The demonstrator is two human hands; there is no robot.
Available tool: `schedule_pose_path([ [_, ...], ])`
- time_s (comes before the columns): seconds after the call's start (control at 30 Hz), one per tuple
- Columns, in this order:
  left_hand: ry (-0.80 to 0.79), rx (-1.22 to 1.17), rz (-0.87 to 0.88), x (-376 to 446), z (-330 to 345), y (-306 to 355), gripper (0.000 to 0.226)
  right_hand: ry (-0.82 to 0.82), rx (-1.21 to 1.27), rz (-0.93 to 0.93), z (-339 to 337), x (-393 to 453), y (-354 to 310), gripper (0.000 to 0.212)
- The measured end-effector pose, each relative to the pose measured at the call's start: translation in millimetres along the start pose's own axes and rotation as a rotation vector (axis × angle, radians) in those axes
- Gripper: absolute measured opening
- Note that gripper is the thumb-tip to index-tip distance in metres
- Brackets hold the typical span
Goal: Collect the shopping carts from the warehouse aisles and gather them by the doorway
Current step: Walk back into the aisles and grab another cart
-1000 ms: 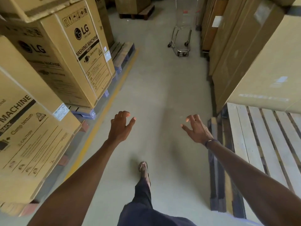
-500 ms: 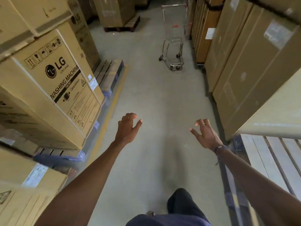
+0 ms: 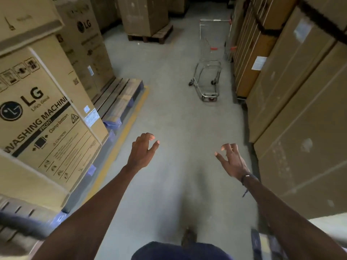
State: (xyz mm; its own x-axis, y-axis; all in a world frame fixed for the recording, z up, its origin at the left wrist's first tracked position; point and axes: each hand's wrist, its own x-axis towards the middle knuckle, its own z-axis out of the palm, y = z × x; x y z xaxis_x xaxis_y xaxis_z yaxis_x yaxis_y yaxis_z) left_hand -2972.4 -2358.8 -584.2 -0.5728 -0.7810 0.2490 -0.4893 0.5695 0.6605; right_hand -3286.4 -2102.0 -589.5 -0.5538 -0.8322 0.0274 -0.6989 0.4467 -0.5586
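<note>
A wire shopping cart [image 3: 210, 72] with red handle ends stands alone in the aisle ahead, close to the boxes on the right. Its front wheels point toward me and its handle is at the far end. My left hand [image 3: 141, 151] and my right hand [image 3: 231, 159] are stretched out in front of me at about waist height, well short of the cart. Both have loosely spread, slightly curled fingers and hold nothing.
Stacked washing machine cartons [image 3: 43, 117] on pallets line the left side behind a yellow floor line [image 3: 120, 143]. Tall brown cartons [image 3: 293, 102] wall the right side. Another palletised carton [image 3: 148, 17] stands at the far end. A bare wooden pallet [image 3: 120, 98] lies left.
I have walked forward down the aisle, so the cart is nearer and more of it shows. Both hands stay held out, fingers loose, holding nothing.
</note>
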Motion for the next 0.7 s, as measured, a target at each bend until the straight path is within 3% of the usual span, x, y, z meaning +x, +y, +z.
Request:
schedule_pose_path([
  [0.23, 0.057, -0.060, -0.039, 158.5, 28.3, -15.9, 0.024, -0.014, 0.036, -0.070, -3.9, 202.6, -2.6, 0.032],
  [0.43, 0.101, -0.047, -0.084, 304.0, 49.0, -70.0, 0.034, 0.010, 0.047, -0.072, 22.1, 367.0, 0.5, 0.034],
  [0.57, 0.105, -0.036, -0.127, 417.1, 53.8, -104.2, 0.029, 0.029, 0.048, -0.046, 31.5, 475.2, 0.8, 0.034],
  [0.7, 0.099, -0.038, -0.060, 536.9, 50.9, -133.1, 0.039, 0.052, 0.069, -0.053, 37.2, 583.1, -8.7, 0.033],
])
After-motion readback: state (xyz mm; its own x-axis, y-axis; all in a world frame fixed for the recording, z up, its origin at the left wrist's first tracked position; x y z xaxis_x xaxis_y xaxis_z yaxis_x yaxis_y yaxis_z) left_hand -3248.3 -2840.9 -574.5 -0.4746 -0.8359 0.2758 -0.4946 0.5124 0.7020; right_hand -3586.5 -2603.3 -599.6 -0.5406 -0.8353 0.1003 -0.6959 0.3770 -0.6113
